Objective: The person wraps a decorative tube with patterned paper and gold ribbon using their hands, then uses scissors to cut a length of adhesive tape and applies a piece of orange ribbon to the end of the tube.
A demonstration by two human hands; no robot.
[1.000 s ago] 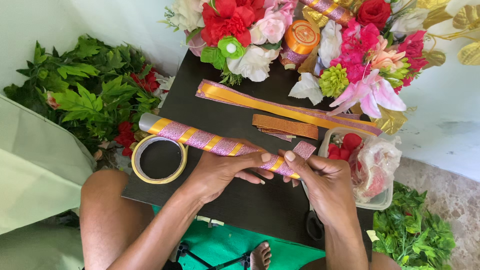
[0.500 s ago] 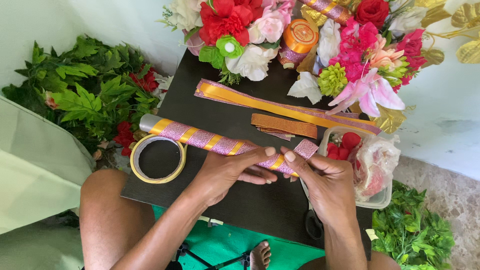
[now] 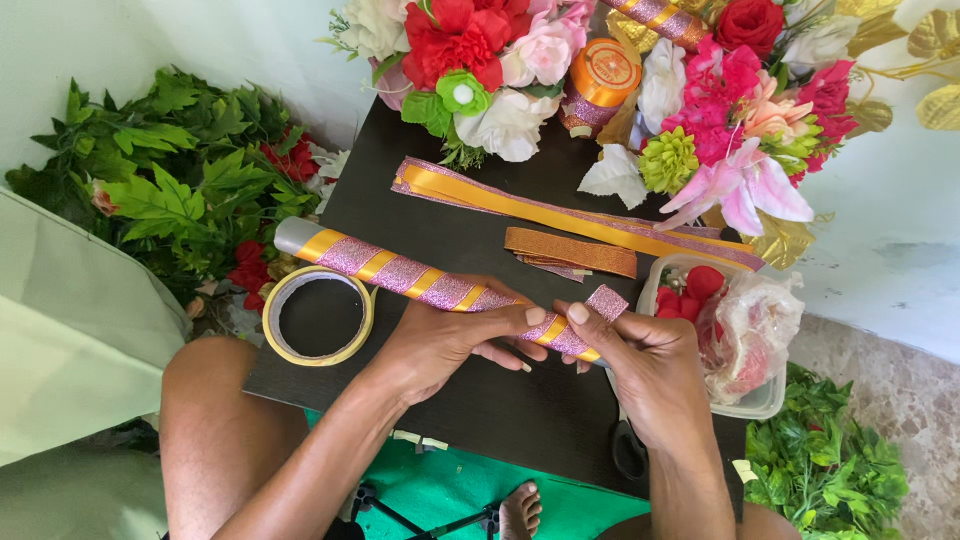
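Observation:
A long tube (image 3: 395, 272) wrapped in spiralling pink glitter and gold ribbon lies slanted across a dark tabletop (image 3: 500, 400). My left hand (image 3: 445, 335) grips the tube near its right end. My right hand (image 3: 640, 360) holds that end too, its thumb pressing the loose pink glitter ribbon tail (image 3: 607, 300) against the tube. The tube's bare grey tip points up and left, beside a roll of yellowish tape (image 3: 318, 315).
Long gold and pink ribbon strips (image 3: 560, 215) and a short orange ribbon piece (image 3: 570, 252) lie behind the tube. Artificial flowers (image 3: 620, 80) and an orange ribbon spool (image 3: 600, 80) stand at the back. A clear tub of petals (image 3: 730, 330) sits right; scissors (image 3: 628, 450) lie under my right wrist. Green foliage (image 3: 170, 180) lies left.
My right thumb has shifted slightly along the tube's end, smoothing the pink ribbon tail. The tube and left hand stay nearly still.

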